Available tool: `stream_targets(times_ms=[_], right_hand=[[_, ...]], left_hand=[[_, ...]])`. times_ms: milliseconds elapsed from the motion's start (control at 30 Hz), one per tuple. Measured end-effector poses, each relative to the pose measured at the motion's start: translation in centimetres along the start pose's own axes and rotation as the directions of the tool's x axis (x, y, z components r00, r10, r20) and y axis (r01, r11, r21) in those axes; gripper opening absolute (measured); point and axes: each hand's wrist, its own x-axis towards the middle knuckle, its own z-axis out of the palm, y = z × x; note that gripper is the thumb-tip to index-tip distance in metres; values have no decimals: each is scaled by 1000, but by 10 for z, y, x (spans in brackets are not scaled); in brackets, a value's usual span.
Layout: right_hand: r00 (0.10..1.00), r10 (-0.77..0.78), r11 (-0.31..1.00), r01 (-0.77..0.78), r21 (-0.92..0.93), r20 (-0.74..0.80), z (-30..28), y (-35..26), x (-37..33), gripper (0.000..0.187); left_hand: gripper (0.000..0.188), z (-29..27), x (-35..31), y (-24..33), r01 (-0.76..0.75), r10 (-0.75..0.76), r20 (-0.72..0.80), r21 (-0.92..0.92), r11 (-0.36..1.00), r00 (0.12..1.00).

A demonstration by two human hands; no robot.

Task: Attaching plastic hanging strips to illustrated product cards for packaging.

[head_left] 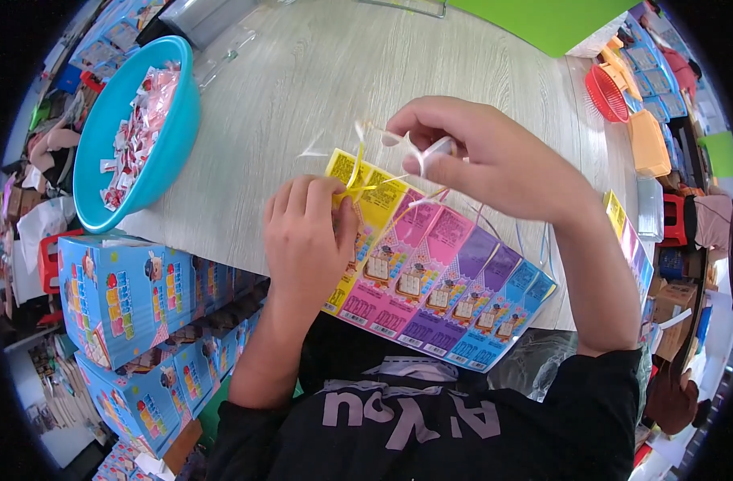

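Before me lies a row of printed cardboard strips (439, 276) in yellow, pink, purple and blue, with thin ribbon-like ties sticking up from their far edge. My left hand (306, 232) is closed over the left side of the yellow strip (378, 204), thumb and forefinger pinching beside a yellow tie (356, 172). Above the far edge hovers my right hand (487, 156), its fingers closed on a small white, partly see-through piece (439, 152). Motion blurs this piece and the pale ties near it, so its kind is unclear.
A turquoise basin (186, 120) of small wrapped packets stands on the table (286, 96) at left. Blue printed boxes (126, 293) are stacked below it. A red basket (607, 94) is at the right edge; a green panel (543, 24) lies far right. Another strip sheet (629, 240) sits behind my right arm.
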Motion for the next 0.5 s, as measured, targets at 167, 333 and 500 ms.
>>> stream_targets(times_ms=[167, 333, 500], right_hand=[[982, -187, 956, 187, -226, 22, 12, -28, -13, 26], [985, -169, 964, 174, -201, 40, 23, -36, -22, 22], [987, -164, 951, 158, -266, -1, 16, -28, -21, 23]], left_hand=[[32, 3, -2, -5, -3, 2, 33, 46, 999, 999], [50, 2, -2, -7, -51, 50, 44, 6, 999, 998], [74, 1, -2, -2, -44, 42, 62, 35, 998, 997]])
